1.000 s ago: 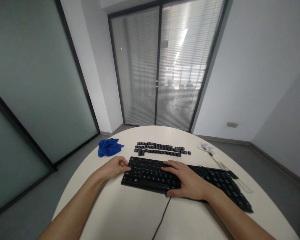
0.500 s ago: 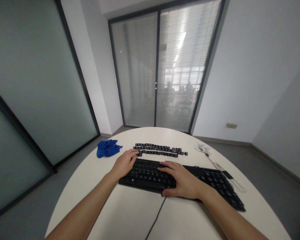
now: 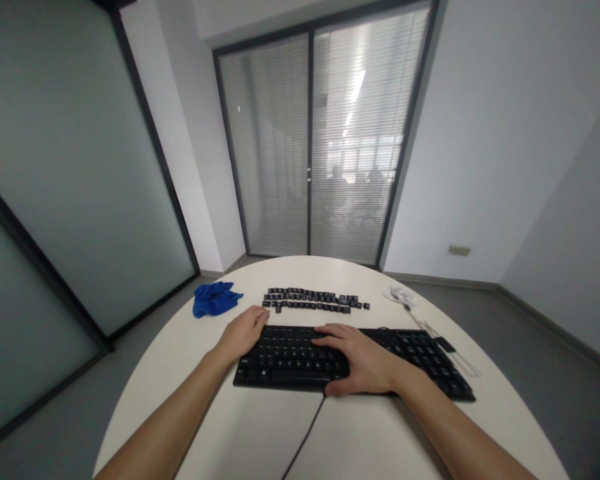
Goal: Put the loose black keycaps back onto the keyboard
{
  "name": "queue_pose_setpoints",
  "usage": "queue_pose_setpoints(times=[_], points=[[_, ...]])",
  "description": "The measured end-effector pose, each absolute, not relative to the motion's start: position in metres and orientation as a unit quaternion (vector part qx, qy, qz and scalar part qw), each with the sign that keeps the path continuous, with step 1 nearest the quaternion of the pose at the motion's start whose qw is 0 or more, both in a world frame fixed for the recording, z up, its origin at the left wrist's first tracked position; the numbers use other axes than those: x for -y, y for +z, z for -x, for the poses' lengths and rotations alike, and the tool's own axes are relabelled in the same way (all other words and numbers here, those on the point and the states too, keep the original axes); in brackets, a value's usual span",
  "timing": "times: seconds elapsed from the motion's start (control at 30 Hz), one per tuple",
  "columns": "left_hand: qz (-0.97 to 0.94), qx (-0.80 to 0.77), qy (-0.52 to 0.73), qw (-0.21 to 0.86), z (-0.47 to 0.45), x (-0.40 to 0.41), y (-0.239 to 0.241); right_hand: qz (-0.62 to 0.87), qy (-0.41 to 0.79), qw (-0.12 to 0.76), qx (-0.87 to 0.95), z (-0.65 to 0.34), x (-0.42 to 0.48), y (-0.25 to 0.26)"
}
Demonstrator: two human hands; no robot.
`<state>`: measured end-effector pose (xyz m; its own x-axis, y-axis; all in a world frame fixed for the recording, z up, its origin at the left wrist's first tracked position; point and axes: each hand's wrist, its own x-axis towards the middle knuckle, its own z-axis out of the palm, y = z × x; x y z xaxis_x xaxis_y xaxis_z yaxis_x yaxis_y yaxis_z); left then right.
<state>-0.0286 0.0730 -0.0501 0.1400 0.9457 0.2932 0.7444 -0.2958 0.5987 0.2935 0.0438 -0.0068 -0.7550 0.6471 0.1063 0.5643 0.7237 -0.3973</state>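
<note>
A black keyboard (image 3: pixel 410 353) lies across the round white table (image 3: pixel 240 427), its cable (image 3: pixel 305 437) running toward me. My right hand (image 3: pixel 360 363) lies flat on the middle keys with its fingers stretched out. My left hand (image 3: pixel 244 331) rests at the keyboard's far left corner, fingers curled; I cannot see whether anything is in them. Beyond the keyboard, several loose black keycaps (image 3: pixel 313 300) lie in rows on the table.
A crumpled blue cloth (image 3: pixel 213 299) lies at the table's far left. A small white item (image 3: pixel 399 293) and thin wire tools (image 3: pixel 455 357) lie at the right. Glass partitions and a blinds-covered door stand behind the table.
My left hand reached from the keyboard's left edge up to the keycap rows and came back to the keyboard's far left corner. The right hand stayed on the keys.
</note>
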Motion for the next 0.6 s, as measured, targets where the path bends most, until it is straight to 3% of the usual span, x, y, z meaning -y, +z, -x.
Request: queue_pose_setpoints(times=[0.6], points=[[-0.702,-0.557,0.400,0.194,0.048,-0.087,-0.067,0.319,0.184,0.137,0.920,-0.291,-0.047,-0.008]])
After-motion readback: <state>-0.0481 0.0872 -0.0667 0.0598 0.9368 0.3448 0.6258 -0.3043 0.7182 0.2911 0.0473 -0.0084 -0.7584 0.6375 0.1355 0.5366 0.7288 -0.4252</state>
